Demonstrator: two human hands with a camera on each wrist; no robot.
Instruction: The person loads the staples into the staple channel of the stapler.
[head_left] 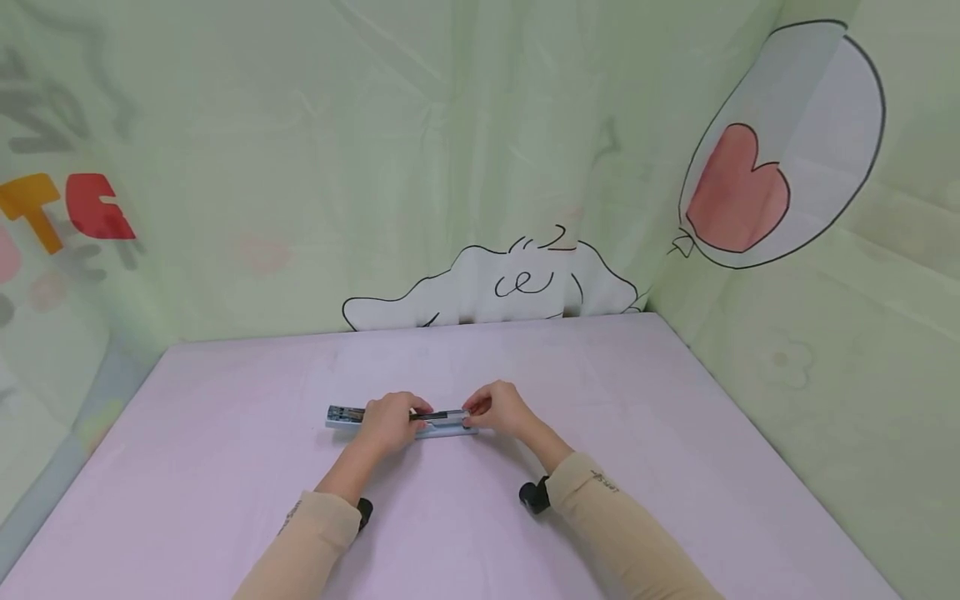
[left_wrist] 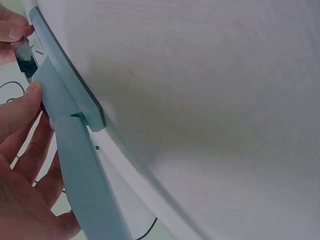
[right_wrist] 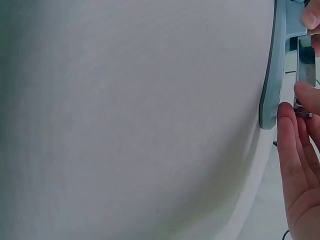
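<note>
A light blue stapler (head_left: 448, 431) is spread open on the table, its top cover (left_wrist: 87, 175) swung far back to the left. My left hand (head_left: 390, 423) grips the stapler around its middle, thumb on the near side. At the right end, my right hand (head_left: 501, 408) pinches the tip of the metal staple magazine (right_wrist: 306, 65) between thumb and fingers. The base (right_wrist: 270, 95) lies just below those fingers in the right wrist view. Whether staples sit in the magazine is hidden.
A pale cloth covers the table (head_left: 450, 533). Behind it hangs a light green curtain (head_left: 262, 167) with printed drawings, and another curtain side closes off the right. Dark wrist cameras (head_left: 534, 496) sit beneath both sleeves.
</note>
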